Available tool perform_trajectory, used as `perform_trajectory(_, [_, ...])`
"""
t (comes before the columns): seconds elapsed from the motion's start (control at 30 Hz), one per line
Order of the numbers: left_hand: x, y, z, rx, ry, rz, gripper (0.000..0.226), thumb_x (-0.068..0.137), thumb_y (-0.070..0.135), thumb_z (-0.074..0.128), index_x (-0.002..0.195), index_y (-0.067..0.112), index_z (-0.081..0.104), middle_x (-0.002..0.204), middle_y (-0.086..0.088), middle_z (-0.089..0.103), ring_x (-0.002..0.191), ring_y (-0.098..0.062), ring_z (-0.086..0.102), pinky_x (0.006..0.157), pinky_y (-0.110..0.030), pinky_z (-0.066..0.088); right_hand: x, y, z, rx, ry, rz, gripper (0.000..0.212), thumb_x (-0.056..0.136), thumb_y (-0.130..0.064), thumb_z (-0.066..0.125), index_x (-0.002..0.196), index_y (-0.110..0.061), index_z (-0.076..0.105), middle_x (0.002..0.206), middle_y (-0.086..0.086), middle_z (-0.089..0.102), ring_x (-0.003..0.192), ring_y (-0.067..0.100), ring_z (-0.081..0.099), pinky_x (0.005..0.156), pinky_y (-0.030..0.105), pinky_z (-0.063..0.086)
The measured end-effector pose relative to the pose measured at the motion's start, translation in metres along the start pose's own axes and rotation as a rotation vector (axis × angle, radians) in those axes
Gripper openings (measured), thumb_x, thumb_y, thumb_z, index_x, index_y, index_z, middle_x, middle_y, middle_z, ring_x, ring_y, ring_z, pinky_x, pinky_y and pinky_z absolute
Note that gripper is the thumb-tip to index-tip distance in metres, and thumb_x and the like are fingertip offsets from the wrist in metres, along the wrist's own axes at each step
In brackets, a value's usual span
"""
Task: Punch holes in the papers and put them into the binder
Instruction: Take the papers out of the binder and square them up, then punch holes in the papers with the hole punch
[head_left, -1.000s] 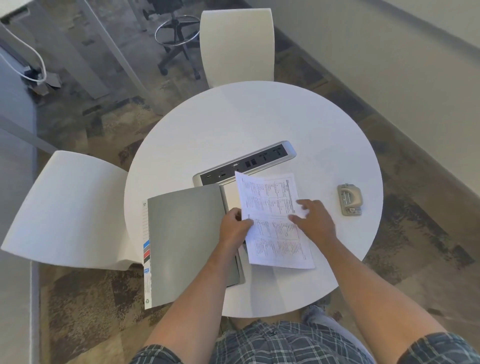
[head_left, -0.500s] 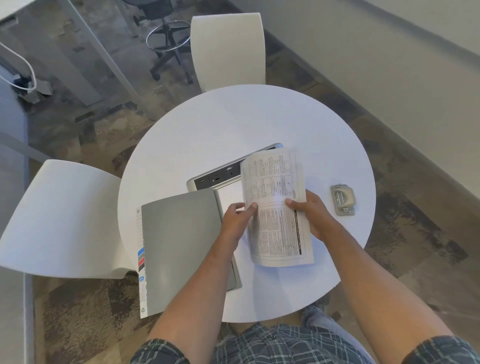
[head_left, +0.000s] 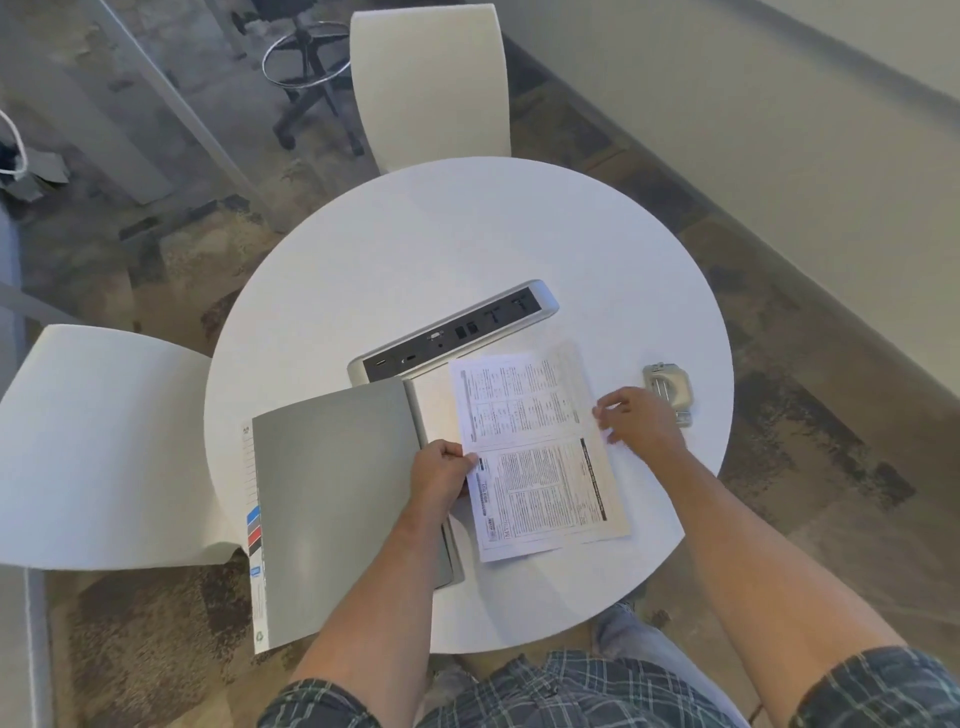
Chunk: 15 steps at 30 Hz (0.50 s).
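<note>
A grey binder (head_left: 337, 499) lies open on the round white table (head_left: 467, 249), its cover flipped out to the left over the table's edge. Printed papers (head_left: 540, 457) lie flat on the binder's right half, one sheet offset over another. My left hand (head_left: 441, 475) pinches the papers' left edge near the spine. My right hand (head_left: 636, 423) hovers at the papers' right edge with fingers spread, holding nothing. A small metal hole punch (head_left: 669, 387) sits on the table just beyond my right hand.
A silver power and port strip (head_left: 457, 332) runs across the table behind the binder. White chairs stand at the far side (head_left: 431, 83) and at the left (head_left: 98, 447). An office stool base (head_left: 306, 57) stands on the carpet behind.
The papers, lifted and curled between both hands half a second ago, now lie flat on the binder. My right hand let go and moved right toward the hole punch.
</note>
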<state>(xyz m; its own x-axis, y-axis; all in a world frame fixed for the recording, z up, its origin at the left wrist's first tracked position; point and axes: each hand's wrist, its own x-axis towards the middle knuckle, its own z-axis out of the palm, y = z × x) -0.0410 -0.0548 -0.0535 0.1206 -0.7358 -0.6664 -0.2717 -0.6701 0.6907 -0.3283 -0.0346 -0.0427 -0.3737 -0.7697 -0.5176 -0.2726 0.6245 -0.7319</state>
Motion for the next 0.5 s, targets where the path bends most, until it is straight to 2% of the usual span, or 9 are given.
perform_trajectory(0.07, [0.003, -0.001, 0.001, 0.054, -0.003, 0.013, 0.013, 0.088, 0.003, 0.073, 0.084, 0.006, 0.061, 0.080, -0.010, 0.074, 0.061, -0.018, 0.068, 0.045, -0.022, 0.050, 0.004, 0.000, -0.012, -0.087, 0.258, -0.071, 0.007, 0.090, -0.014, 0.070, 0.095, -0.013, 0.075, 0.092, 0.000, 0.072, 0.072, 0.015, 0.066, 0.067, 0.028, 0.049])
perform_trajectory(0.13, [0.005, -0.002, 0.002, 0.062, -0.027, 0.008, 0.009, 0.089, 0.004, 0.073, 0.088, 0.004, 0.064, 0.085, -0.014, 0.076, 0.066, -0.021, 0.071, 0.050, -0.025, 0.054, 0.008, 0.002, -0.026, -0.128, 0.475, -0.087, 0.018, 0.091, -0.020, 0.068, 0.108, -0.017, 0.073, 0.110, 0.004, 0.067, 0.092, 0.021, 0.066, 0.080, 0.033, 0.054])
perform_trajectory(0.17, [0.007, -0.003, 0.002, 0.059, -0.041, 0.008, 0.007, 0.089, 0.004, 0.073, 0.089, 0.003, 0.066, 0.087, -0.016, 0.077, 0.068, -0.022, 0.072, 0.052, -0.026, 0.055, 0.013, 0.005, -0.032, -0.172, 0.536, -0.047, 0.028, 0.091, -0.024, 0.067, 0.118, -0.016, 0.071, 0.118, 0.009, 0.064, 0.104, 0.027, 0.064, 0.086, 0.038, 0.055])
perform_trajectory(0.23, [0.010, -0.004, 0.003, 0.063, -0.055, 0.016, 0.006, 0.089, 0.003, 0.073, 0.090, 0.002, 0.068, 0.091, -0.020, 0.078, 0.073, -0.025, 0.074, 0.055, -0.027, 0.057, 0.019, 0.011, -0.043, -0.281, 0.535, 0.106, 0.046, 0.093, -0.031, 0.068, 0.135, -0.012, 0.063, 0.131, 0.016, 0.060, 0.121, 0.037, 0.057, 0.094, 0.048, 0.053])
perform_trajectory(0.27, [0.011, -0.004, 0.003, 0.066, -0.053, 0.023, 0.006, 0.089, 0.003, 0.074, 0.089, 0.002, 0.067, 0.092, -0.020, 0.077, 0.074, -0.026, 0.074, 0.055, -0.027, 0.057, 0.020, 0.013, -0.046, -0.306, 0.494, 0.153, 0.046, 0.095, -0.034, 0.065, 0.136, -0.011, 0.062, 0.131, 0.017, 0.061, 0.122, 0.039, 0.057, 0.092, 0.049, 0.053])
perform_trajectory(0.3, [0.011, -0.004, 0.002, 0.068, -0.048, 0.032, 0.007, 0.088, 0.002, 0.074, 0.087, 0.002, 0.067, 0.091, -0.020, 0.077, 0.074, -0.026, 0.073, 0.055, -0.027, 0.057, 0.022, 0.015, -0.047, -0.294, 0.454, 0.154, 0.038, 0.097, -0.033, 0.062, 0.127, -0.010, 0.066, 0.124, 0.018, 0.066, 0.114, 0.039, 0.061, 0.084, 0.044, 0.053])
perform_trajectory(0.37, [0.013, -0.005, 0.002, 0.070, -0.038, 0.050, 0.011, 0.088, 0.000, 0.074, 0.082, 0.005, 0.066, 0.088, -0.018, 0.077, 0.074, -0.026, 0.073, 0.058, -0.030, 0.059, 0.022, 0.019, -0.043, -0.223, 0.411, 0.091, 0.022, 0.098, -0.029, 0.059, 0.099, -0.009, 0.070, 0.099, 0.017, 0.071, 0.089, 0.036, 0.064, 0.063, 0.033, 0.042])
perform_trajectory(0.4, [0.015, -0.006, 0.002, 0.080, -0.027, 0.060, 0.012, 0.087, 0.001, 0.075, 0.081, 0.006, 0.067, 0.086, -0.017, 0.077, 0.074, -0.025, 0.072, 0.062, -0.032, 0.061, 0.020, 0.020, -0.040, -0.190, 0.402, 0.067, 0.021, 0.098, -0.028, 0.060, 0.094, -0.010, 0.070, 0.092, 0.014, 0.071, 0.082, 0.034, 0.063, 0.059, 0.031, 0.038])
perform_trajectory(0.5, [0.016, -0.011, -0.001, 0.113, 0.027, 0.073, 0.013, 0.084, 0.003, 0.078, 0.077, 0.009, 0.068, 0.081, -0.016, 0.077, 0.072, -0.022, 0.070, 0.079, -0.041, 0.061, 0.010, 0.020, -0.028, -0.138, 0.331, 0.025, 0.021, 0.097, -0.030, 0.062, 0.095, -0.013, 0.074, 0.088, 0.012, 0.071, 0.073, 0.028, 0.062, 0.054, 0.027, 0.036])
